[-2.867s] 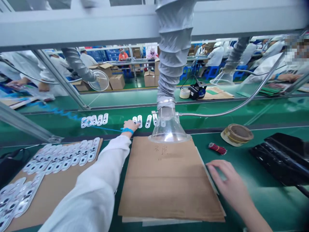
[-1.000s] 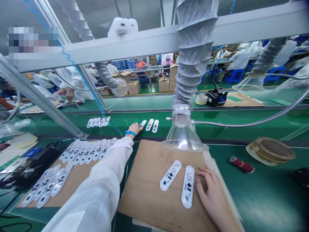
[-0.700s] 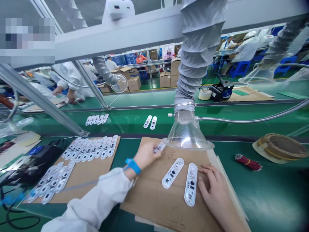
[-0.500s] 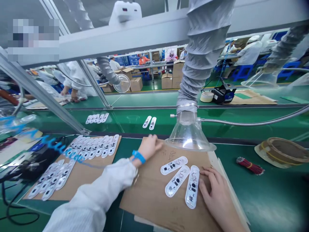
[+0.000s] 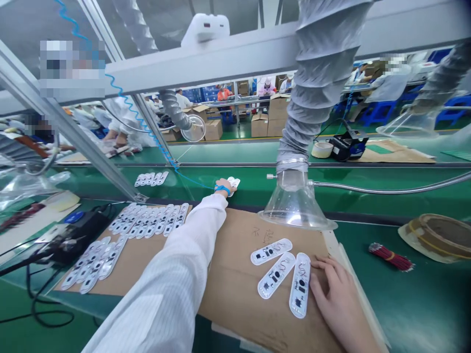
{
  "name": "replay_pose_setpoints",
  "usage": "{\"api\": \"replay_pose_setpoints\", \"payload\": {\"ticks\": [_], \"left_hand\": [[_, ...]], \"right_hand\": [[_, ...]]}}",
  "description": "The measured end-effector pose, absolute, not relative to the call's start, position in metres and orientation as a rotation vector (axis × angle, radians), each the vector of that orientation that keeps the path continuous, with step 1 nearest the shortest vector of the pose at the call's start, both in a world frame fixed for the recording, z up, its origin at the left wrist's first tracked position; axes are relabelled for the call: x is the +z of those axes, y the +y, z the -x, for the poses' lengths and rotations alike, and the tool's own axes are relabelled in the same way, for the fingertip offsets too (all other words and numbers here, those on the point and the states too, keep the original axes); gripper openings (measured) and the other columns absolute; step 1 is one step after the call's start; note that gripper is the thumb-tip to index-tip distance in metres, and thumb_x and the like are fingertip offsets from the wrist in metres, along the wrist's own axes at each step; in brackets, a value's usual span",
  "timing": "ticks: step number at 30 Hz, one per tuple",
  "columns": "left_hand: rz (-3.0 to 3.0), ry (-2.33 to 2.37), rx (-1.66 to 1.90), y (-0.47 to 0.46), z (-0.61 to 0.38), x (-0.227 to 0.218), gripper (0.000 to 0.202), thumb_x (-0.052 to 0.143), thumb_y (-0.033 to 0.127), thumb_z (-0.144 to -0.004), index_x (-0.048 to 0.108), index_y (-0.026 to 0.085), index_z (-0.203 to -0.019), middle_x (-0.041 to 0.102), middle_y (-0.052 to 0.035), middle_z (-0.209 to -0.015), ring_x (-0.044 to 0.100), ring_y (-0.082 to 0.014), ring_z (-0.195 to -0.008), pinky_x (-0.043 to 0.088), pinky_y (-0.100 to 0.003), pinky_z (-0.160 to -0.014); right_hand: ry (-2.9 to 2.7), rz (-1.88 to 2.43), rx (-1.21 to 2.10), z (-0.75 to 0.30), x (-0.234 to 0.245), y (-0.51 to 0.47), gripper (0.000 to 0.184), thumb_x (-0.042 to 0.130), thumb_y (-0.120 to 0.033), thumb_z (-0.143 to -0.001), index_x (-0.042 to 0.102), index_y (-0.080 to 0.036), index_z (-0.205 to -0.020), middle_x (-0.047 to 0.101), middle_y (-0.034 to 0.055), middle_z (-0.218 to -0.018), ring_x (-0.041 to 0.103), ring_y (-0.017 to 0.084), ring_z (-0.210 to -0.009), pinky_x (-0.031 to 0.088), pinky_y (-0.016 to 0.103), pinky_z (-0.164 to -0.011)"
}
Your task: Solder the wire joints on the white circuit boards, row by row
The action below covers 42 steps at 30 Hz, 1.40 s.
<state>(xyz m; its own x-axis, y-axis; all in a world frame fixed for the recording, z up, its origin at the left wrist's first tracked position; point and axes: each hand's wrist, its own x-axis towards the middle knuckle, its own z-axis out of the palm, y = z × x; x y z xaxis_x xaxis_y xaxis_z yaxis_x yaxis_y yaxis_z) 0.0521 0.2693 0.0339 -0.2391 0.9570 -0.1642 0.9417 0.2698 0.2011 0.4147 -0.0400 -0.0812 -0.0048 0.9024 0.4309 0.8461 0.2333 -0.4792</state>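
Note:
My left hand [image 5: 224, 187], with a blue wrist strap, reaches far forward onto the green conveyor belt [image 5: 360, 196]. Its fingers rest over small white circuit boards [image 5: 234, 182] there; whether they grip one is too small to tell. My right hand [image 5: 336, 296] lies flat and open on a brown cardboard sheet [image 5: 235, 279], fingertips against the rightmost of three white oblong boards [image 5: 300, 291]. The other two boards [image 5: 276, 281] [image 5: 271, 251] lie fanned to its left.
A clear extraction funnel [image 5: 296, 208] on a grey hose hangs just above the cardboard's far edge. Left, another cardboard [image 5: 132, 260] carries several rows of boards, beside a black device [image 5: 73, 236]. Right: red wire bundle [image 5: 390, 256], tape roll [image 5: 436, 236]. Other workers sit beyond.
My left hand set a third board beside the two on the cardboard, then stretched back out to the belt onto the two boards there. My right hand stayed put.

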Motion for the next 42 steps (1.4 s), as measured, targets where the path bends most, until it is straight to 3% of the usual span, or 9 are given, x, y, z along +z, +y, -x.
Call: {"api": "replay_pose_setpoints", "payload": {"ticks": [5,15,18,22,25,30,35,38,42], "left_hand": [[-1.668,2.313,0.077,0.272,-0.041,0.04,0.047,0.078,0.041,-0.107,0.067,0.018,-0.146,0.069,-0.0148,-0.147,0.072,-0.0309,-0.125,0.066,-0.053,-0.104],[-1.785,2.179,0.027,0.219,-0.027,0.072,0.048,0.079,0.045,-0.106,0.068,0.017,-0.143,0.071,-0.0148,-0.143,0.073,-0.0313,-0.125,0.063,-0.052,-0.106],[-1.869,2.058,0.02,0.168,-0.036,0.063,0.062,0.088,0.047,-0.096,0.064,0.012,-0.142,0.077,-0.0195,-0.135,0.076,-0.0349,-0.123,0.061,-0.042,-0.101],[-1.937,1.901,0.015,0.096,-0.055,0.037,0.066,0.092,0.045,-0.088,0.062,0.021,-0.141,0.08,-0.0165,-0.133,0.078,-0.0373,-0.122,0.059,-0.036,-0.092],[-1.953,1.876,0.037,0.065,-0.063,0.024,0.055,0.083,0.051,-0.094,0.062,0.025,-0.138,0.077,-0.0163,-0.138,0.076,-0.0387,-0.128,0.057,-0.037,-0.094],[-1.897,1.962,0.119,0.051,-0.05,0.02,0.044,0.063,0.049,-0.108,0.058,0.026,-0.146,0.066,-0.0183,-0.149,0.075,-0.0358,-0.129,0.057,-0.04,-0.105],[-1.925,1.844,0.184,0.041,-0.05,0.012,0.036,0.059,0.047,-0.112,0.062,0.028,-0.142,0.068,-0.013,-0.144,0.073,-0.0302,-0.129,0.057,-0.038,-0.107],[-1.976,1.771,0.218,0.03,-0.067,0.01,0.041,0.059,0.054,-0.112,0.061,0.025,-0.141,0.068,-0.0126,-0.141,0.074,-0.0313,-0.123,0.057,-0.04,-0.102],[-2.024,1.739,0.177,0.004,-0.09,0.012,0.035,0.061,0.051,-0.111,0.06,0.023,-0.133,0.067,-0.0126,-0.134,0.077,-0.0327,-0.108,0.056,-0.04,-0.084]], "right_hand": [[-1.849,1.594,0.088,-0.421,-0.089,-0.033,0.032,0.051,-0.049,-0.107,0.071,-0.024,-0.113,0.074,0.0167,-0.131,0.066,0.043,-0.131,0.05,0.065,-0.111],[-1.831,1.587,0.111,-0.415,-0.081,-0.037,0.027,0.051,-0.044,-0.106,0.071,-0.026,-0.111,0.075,0.0147,-0.129,0.066,0.041,-0.13,0.051,0.061,-0.11],[-1.824,1.604,0.135,-0.409,-0.076,-0.04,0.026,0.052,-0.042,-0.105,0.071,-0.025,-0.111,0.074,0.0156,-0.13,0.065,0.041,-0.131,0.051,0.061,-0.111],[-1.788,1.593,0.166,-0.403,-0.065,-0.044,0.023,0.054,-0.039,-0.105,0.07,-0.024,-0.113,0.072,0.0166,-0.13,0.064,0.039,-0.134,0.051,0.061,-0.116],[-1.814,1.525,0.189,-0.398,-0.05,-0.054,0.023,0.055,-0.037,-0.109,0.07,-0.024,-0.119,0.071,0.016,-0.133,0.063,0.037,-0.137,0.052,0.058,-0.118],[-2.099,1.356,0.29,-0.368,-0.025,-0.09,0.028,0.054,-0.026,-0.113,0.076,-0.028,-0.132,0.072,0.0134,-0.13,0.068,0.032,-0.123,0.062,0.051,-0.104],[-2.275,1.357,0.236,-0.336,-0.025,-0.107,0.041,0.066,-0.026,-0.109,0.073,-0.029,-0.15,0.068,0.0161,-0.152,0.057,0.042,-0.145,0.055,0.07,-0.117],[-2.236,1.4,0.199,-0.339,-0.027,-0.098,0.036,0.063,-0.027,-0.112,0.076,-0.027,-0.145,0.067,0.0172,-0.152,0.053,0.044,-0.149,0.052,0.074,-0.121],[-2.22,1.367,0.346,-0.355,-0.021,-0.081,0.027,0.066,-0.027,-0.111,0.076,-0.024,-0.136,0.063,0.0184,-0.152,0.052,0.041,-0.151,0.055,0.068,-0.122]]}}
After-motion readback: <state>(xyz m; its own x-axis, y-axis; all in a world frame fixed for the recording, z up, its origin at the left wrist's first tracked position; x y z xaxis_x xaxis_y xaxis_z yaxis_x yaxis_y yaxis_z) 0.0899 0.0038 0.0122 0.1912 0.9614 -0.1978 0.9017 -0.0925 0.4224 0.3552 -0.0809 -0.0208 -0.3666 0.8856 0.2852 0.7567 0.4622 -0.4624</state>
